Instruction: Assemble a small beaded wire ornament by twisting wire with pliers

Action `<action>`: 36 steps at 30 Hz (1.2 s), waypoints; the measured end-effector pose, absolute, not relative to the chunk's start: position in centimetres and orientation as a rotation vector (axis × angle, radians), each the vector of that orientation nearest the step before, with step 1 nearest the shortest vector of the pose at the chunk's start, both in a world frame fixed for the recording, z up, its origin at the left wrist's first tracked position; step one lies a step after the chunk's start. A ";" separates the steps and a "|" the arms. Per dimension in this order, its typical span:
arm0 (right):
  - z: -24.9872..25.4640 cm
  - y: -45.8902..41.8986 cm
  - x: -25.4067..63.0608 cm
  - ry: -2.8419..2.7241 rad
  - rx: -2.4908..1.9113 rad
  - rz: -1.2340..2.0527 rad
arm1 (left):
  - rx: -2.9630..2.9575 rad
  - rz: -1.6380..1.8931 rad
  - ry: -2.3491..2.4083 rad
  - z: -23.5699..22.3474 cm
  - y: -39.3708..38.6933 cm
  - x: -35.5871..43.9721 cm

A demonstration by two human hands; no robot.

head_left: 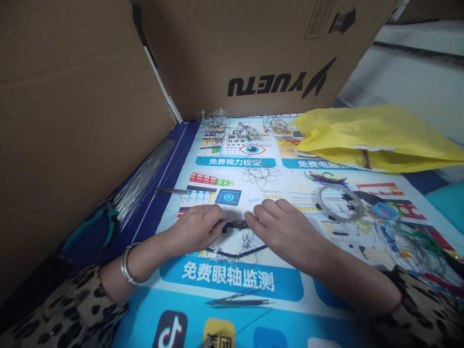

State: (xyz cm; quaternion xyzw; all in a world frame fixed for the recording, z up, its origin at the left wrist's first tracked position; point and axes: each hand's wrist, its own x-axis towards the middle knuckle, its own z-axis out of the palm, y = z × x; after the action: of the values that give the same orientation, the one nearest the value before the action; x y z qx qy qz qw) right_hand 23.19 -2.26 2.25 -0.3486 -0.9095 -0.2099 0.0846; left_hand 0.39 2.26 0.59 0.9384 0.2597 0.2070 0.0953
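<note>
My left hand (201, 224), with a silver bangle at its wrist, is closed, its fingertips pinched near a short dark strip. From the other side my right hand (281, 229) curls its fingers toward the same spot. A beaded wire piece (239, 249) with thin looped silver wire and small pale beads hangs or lies just below and between the hands. The fingers hide exactly where each one grips it. Nearer to me, a small bundle of thin dark wires (241, 303) lies on the printed sheet (293, 316). Beyond the hands rests a wire flower shape (259, 173).
Teal-handled pliers (112, 227) and a bundle of straight wires (145, 181) lie left. A slim metal tool (172, 191) is nearby. To the right are a tape roll (319, 198), coloured cords (431, 246) and a yellow bag (373, 137). Cardboard (203, 53) walls the back and left.
</note>
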 end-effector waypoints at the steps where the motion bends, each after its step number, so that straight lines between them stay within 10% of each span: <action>1: 2.4 -2.2 23.2 -2.719 -1.035 -0.617 | 2.785 0.614 0.767 0.6 2.3 0.4; 36: 2.3 -2.9 22.1 -2.690 -1.098 -0.696 | 2.848 0.605 0.802 0.7 2.1 0.4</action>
State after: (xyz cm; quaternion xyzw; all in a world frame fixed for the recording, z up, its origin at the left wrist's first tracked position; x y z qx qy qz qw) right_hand 22.11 -2.87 2.30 -0.3665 -0.8977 -0.2322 0.0767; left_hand 0.43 2.07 0.67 0.9413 0.2652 0.1999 0.0610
